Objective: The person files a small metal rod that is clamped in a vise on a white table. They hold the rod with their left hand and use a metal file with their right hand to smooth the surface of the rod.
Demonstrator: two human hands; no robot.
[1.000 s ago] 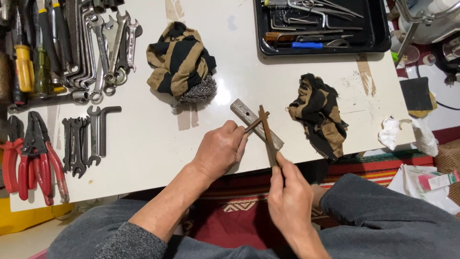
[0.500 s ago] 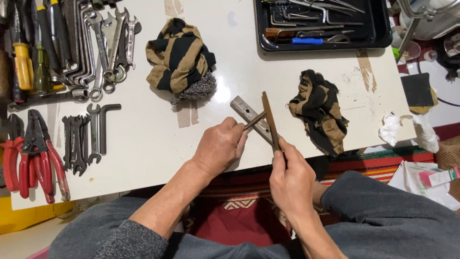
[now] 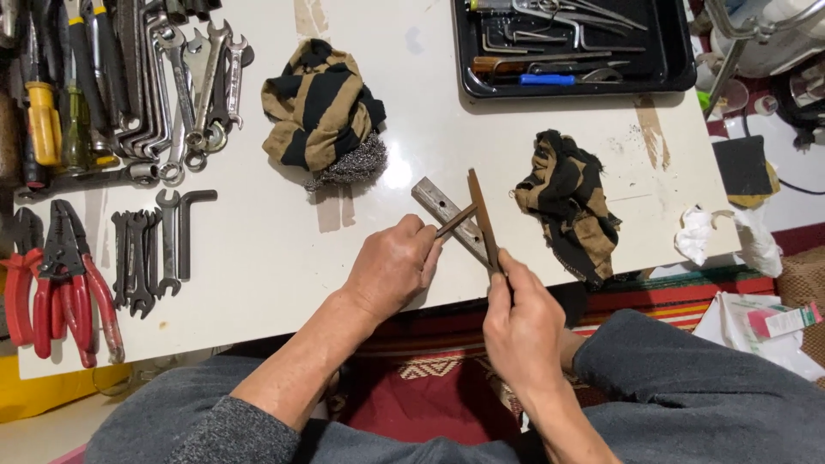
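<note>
My left hand (image 3: 393, 268) grips a thin brown rod (image 3: 455, 221) at the table's front edge, its tip resting across a flat grey metal bar (image 3: 438, 209) that lies on the white table (image 3: 275, 249). My right hand (image 3: 522, 322) holds a long, narrow rusty-brown file (image 3: 482, 217) by its lower end, the blade pointing away from me. The file crosses the rod just above the metal bar.
Striped black-and-tan rags (image 3: 320, 107) (image 3: 567, 202) lie behind and to the right, the left one on steel wool (image 3: 355, 163). Wrenches (image 3: 163, 245), red pliers (image 3: 51, 283) and screwdrivers (image 3: 51, 94) fill the left side. A black tool tray (image 3: 679, 60) sits far right; crumpled tissue (image 3: 696, 234) near the right edge.
My right hand has pushed the file forward over the rod, away from me, then held near the same spot. The left hand has stayed in place on the rod.
</note>
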